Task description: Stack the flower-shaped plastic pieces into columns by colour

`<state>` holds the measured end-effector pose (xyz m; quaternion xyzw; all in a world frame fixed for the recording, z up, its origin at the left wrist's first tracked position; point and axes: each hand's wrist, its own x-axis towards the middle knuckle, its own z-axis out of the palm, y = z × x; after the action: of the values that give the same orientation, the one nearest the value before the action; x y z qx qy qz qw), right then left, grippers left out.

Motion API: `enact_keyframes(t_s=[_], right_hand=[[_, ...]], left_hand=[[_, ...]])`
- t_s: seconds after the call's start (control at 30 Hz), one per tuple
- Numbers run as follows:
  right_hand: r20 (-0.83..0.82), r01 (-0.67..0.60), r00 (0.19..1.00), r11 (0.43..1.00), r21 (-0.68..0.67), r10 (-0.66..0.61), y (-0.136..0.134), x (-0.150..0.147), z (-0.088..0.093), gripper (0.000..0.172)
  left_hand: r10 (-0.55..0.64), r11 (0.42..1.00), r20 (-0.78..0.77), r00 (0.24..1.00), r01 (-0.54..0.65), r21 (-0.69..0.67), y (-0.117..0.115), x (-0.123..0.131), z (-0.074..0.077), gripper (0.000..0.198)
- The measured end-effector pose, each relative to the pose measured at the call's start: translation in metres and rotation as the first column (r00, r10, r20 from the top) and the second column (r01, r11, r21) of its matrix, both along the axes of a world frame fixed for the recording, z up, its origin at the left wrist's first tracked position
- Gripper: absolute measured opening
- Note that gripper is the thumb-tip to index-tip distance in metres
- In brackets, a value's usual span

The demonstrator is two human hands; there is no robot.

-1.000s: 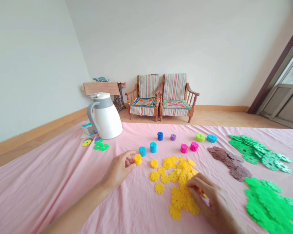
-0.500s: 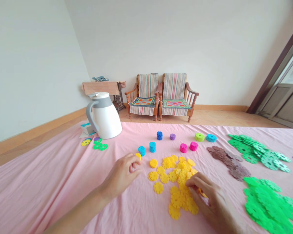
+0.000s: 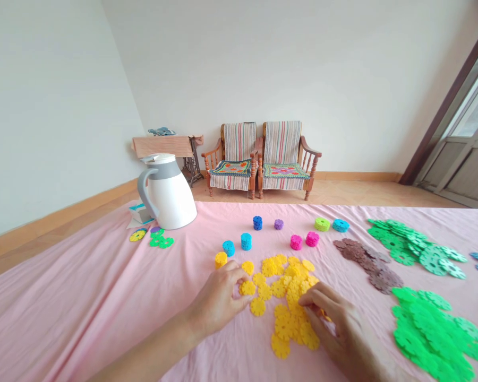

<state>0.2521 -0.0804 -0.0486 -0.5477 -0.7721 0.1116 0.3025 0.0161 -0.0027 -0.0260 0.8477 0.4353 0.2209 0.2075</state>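
My left hand (image 3: 223, 296) hovers at the left of the loose yellow snowflake discs, thumb and forefinger apart around the near side of one yellow disc (image 3: 247, 288). Just behind its knuckles stands a short yellow stack (image 3: 220, 260). My right hand (image 3: 340, 323) is at the right edge of the yellow pile (image 3: 297, 286), its thumb and fingertips drawn together against the discs. What lies between those fingertips is hidden. Single yellow discs, such as one nearer me (image 3: 257, 306), lie flat between the hands.
Behind stand small stacks: light blue (image 3: 246, 241), dark blue (image 3: 257, 223), purple (image 3: 278, 224), pink (image 3: 296, 242) and lime (image 3: 322, 225). Brown (image 3: 366, 260) and green (image 3: 434, 329) piles spread rightward. A white jug (image 3: 171, 196) stands back left on the pink cloth (image 3: 103, 297).
My left hand has moved right, away from the yellow stack and towards the loose yellow discs. My right hand stays at the pile. The view has shifted slightly.
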Motion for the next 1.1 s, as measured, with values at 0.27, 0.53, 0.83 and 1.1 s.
enact_keyframes(t_s=[0.27,0.53,0.83,1.1], right_hand=[[0.008,0.007,1.000,1.000,-0.007,-0.007,0.002,0.000,0.000,0.018],[0.000,0.002,1.000,1.000,0.002,-0.002,0.001,0.000,-0.002,0.019],[0.001,-0.005,1.000,1.000,-0.006,0.005,0.001,0.001,-0.006,0.020],[0.018,-0.001,1.000,1.000,-0.013,0.002,0.002,0.001,-0.004,0.020]], left_hand=[[0.140,0.977,0.094,0.986,-0.153,0.146,0.023,-0.023,0.012,0.019],[0.241,0.958,0.115,0.964,-0.255,0.132,0.053,-0.051,0.002,0.019],[0.252,0.953,0.095,0.963,-0.264,0.148,0.047,-0.048,0.007,0.023],[-0.037,0.999,0.075,0.997,0.039,-0.036,0.008,-0.017,0.009,0.015]])
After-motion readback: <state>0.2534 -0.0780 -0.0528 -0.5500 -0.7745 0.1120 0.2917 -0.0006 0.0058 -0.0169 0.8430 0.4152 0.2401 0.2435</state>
